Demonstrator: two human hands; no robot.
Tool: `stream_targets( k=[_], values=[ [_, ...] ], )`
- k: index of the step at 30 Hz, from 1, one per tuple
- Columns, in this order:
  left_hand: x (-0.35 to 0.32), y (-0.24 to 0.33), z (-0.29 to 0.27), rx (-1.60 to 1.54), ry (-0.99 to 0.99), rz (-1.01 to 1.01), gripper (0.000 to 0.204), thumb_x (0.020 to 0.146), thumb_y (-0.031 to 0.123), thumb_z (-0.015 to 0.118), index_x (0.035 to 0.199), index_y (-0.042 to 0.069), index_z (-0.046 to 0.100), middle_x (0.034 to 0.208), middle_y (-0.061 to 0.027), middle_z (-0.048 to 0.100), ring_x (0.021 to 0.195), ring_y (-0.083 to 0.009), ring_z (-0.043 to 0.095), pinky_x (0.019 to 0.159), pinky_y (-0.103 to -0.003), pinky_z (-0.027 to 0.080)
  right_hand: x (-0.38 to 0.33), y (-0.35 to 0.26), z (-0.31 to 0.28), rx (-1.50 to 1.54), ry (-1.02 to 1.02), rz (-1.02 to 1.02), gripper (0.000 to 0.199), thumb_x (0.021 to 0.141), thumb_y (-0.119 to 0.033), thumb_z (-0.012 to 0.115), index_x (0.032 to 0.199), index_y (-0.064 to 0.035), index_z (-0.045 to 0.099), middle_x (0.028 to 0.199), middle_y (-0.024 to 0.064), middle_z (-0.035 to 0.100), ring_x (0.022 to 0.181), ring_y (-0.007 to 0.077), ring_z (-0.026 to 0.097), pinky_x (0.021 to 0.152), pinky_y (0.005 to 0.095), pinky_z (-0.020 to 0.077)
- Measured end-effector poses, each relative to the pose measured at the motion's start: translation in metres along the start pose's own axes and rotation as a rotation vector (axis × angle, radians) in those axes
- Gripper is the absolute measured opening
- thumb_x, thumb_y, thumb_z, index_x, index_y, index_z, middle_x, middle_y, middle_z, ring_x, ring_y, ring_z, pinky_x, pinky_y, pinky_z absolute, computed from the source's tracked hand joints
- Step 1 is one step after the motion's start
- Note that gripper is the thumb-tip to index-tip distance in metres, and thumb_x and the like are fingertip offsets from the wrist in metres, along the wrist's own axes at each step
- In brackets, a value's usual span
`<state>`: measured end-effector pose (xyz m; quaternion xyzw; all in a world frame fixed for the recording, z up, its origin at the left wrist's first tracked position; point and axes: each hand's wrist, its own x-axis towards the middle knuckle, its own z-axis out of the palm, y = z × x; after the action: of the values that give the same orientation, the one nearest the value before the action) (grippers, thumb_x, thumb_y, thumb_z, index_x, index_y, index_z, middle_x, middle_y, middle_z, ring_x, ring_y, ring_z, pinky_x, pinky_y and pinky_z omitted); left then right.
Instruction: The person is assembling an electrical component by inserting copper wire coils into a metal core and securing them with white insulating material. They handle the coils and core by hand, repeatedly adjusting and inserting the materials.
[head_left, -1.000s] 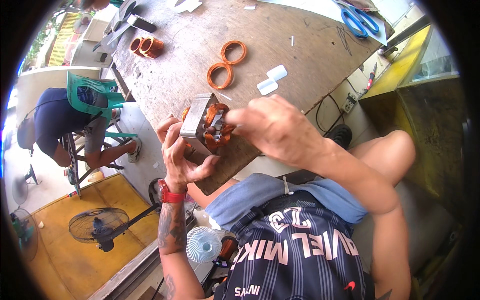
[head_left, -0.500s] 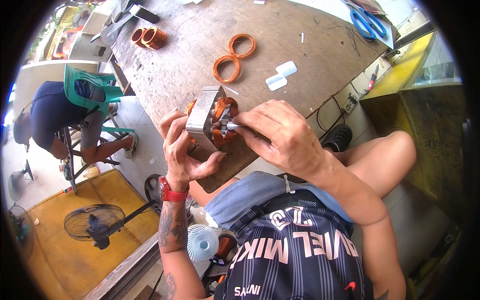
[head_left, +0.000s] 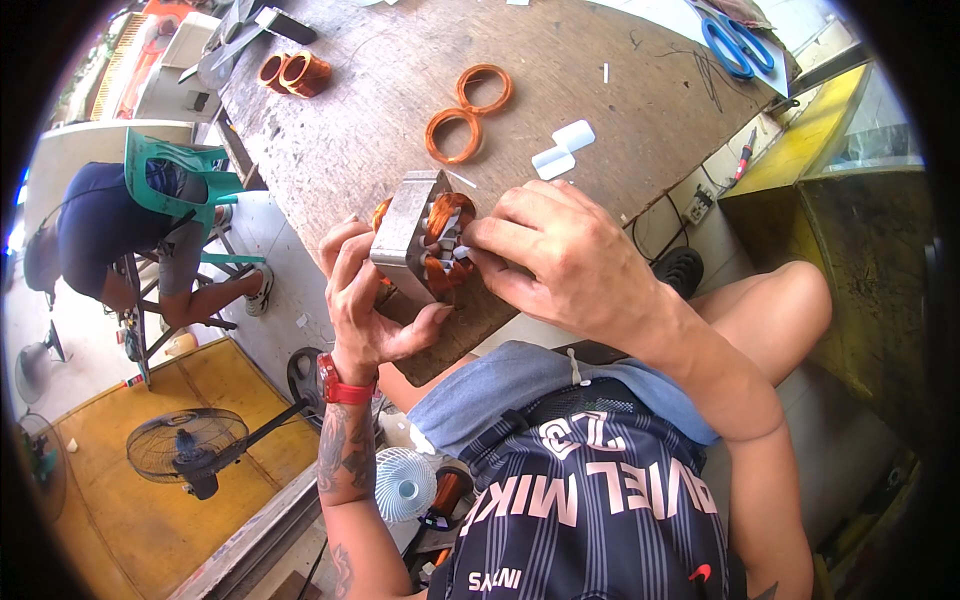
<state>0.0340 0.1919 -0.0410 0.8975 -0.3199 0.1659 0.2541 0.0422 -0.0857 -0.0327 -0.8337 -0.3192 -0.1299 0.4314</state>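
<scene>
A motor stator (head_left: 398, 236), a squarish grey metal core with copper windings (head_left: 449, 217) bulging from its side, is gripped in my left hand (head_left: 352, 290). The fingers are behind it and the thumb lies along its lower edge. My right hand (head_left: 565, 250) pinches a small white insulating slip (head_left: 461, 253) at the slots among the windings. Its far end is hidden inside the core. On the wooden table beyond lie two joined copper wire coils (head_left: 454, 136) and a few cut white paper pieces (head_left: 563, 150).
Two thicker copper coils (head_left: 305, 74) stand at the table's far left. Blue-handled scissors (head_left: 735, 45) lie at the far right. A person (head_left: 100, 225) sits bent forward on a green chair (head_left: 170, 170) to the left, behind a black fan (head_left: 190, 445). A yellow cabinet (head_left: 800, 140) is at right.
My right hand has turned slightly and pressed closer to the stator, and less of the white slip shows. My left hand still holds the stator in nearly the same place.
</scene>
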Motion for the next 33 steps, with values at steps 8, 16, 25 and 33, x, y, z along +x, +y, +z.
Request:
stream_targets(
  k=[8,16,25,33],
  values=[
    [-0.004,0.003,0.0,-0.01,-0.014,-0.075,0.071,0.08,0.058,0.08,0.122,0.001,0.075,0.123,-0.0151,0.074,0.125,-0.0409,0.057,0.11,-0.055,0.043,-0.007,-0.003,0.009,-0.022,0.051,-0.031,0.03,0.083,-0.009,0.084,0.112,-0.0072,0.077,0.097,0.007,0.069,0.092,0.0266,0.068,0.086,0.0391,0.0537],
    [-0.002,0.002,-0.001,0.005,-0.022,-0.041,0.07,0.065,0.046,0.089,0.116,0.001,0.074,0.115,-0.0145,0.068,0.117,-0.0385,0.058,0.108,-0.055,0.046,-0.008,0.017,0.0,0.064,-0.019,0.03,0.026,0.091,-0.015,0.08,0.117,-0.0145,0.077,0.11,0.0038,0.068,0.108,0.0258,0.066,0.098,0.0421,0.0519],
    [-0.003,0.002,-0.001,0.008,-0.038,-0.029,0.073,0.066,0.047,0.087,0.12,0.001,0.072,0.118,-0.016,0.068,0.12,-0.0402,0.058,0.113,-0.058,0.043,0.0,0.008,0.015,-0.093,-0.002,0.066,0.021,0.099,-0.029,0.074,0.115,-0.0163,0.074,0.112,0.0025,0.069,0.109,0.0224,0.065,0.097,0.0402,0.0443],
    [-0.004,0.004,0.0,0.028,-0.001,-0.048,0.068,0.066,0.044,0.087,0.116,0.0,0.073,0.119,-0.0166,0.069,0.119,-0.0402,0.06,0.111,-0.057,0.044,0.0,0.006,0.022,0.117,0.156,0.114,0.02,0.095,-0.021,0.078,0.107,-0.0081,0.068,0.103,0.0066,0.066,0.096,0.0261,0.066,0.088,0.0441,0.0486]
  ],
)
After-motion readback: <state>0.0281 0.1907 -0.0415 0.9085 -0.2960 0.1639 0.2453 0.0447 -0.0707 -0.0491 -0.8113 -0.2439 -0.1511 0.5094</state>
